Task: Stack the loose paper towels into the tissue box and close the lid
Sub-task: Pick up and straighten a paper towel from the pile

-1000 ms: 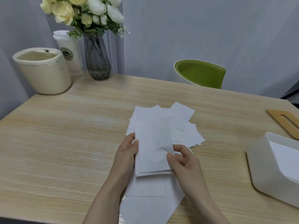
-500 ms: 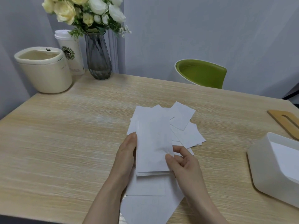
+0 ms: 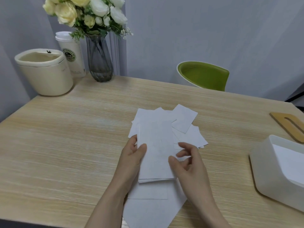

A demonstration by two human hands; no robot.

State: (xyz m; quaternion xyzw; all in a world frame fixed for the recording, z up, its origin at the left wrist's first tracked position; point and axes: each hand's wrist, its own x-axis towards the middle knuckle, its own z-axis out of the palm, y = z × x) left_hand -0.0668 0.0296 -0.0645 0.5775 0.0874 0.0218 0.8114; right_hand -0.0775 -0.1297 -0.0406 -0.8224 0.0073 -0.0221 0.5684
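My left hand (image 3: 131, 157) grips a small stack of white paper towels (image 3: 156, 150) at its left edge, thumb on top, just above the table. My right hand (image 3: 189, 163) is at the stack's right edge, blurred, its fingers loosely curled and lifted off the paper; only the thumb tip meets the top sheet. More loose towels (image 3: 184, 119) lie fanned out on the wood behind the stack, and a few others (image 3: 153, 211) lie under my wrists. The white tissue box (image 3: 266, 175) stands open at the right with towels inside. Its wooden slotted lid (image 3: 289, 124) lies flat behind it.
At the table's (image 3: 65, 145) back left stand a cream bin (image 3: 44, 76), a paper coffee cup (image 3: 72, 55) and a glass vase of flowers (image 3: 99, 63). A green chair (image 3: 204, 76) is behind the far edge.
My right hand's fingers have come off the stack's right edge and spread loosely. My left thumb has moved onto the top sheet. The stack has stayed in place.
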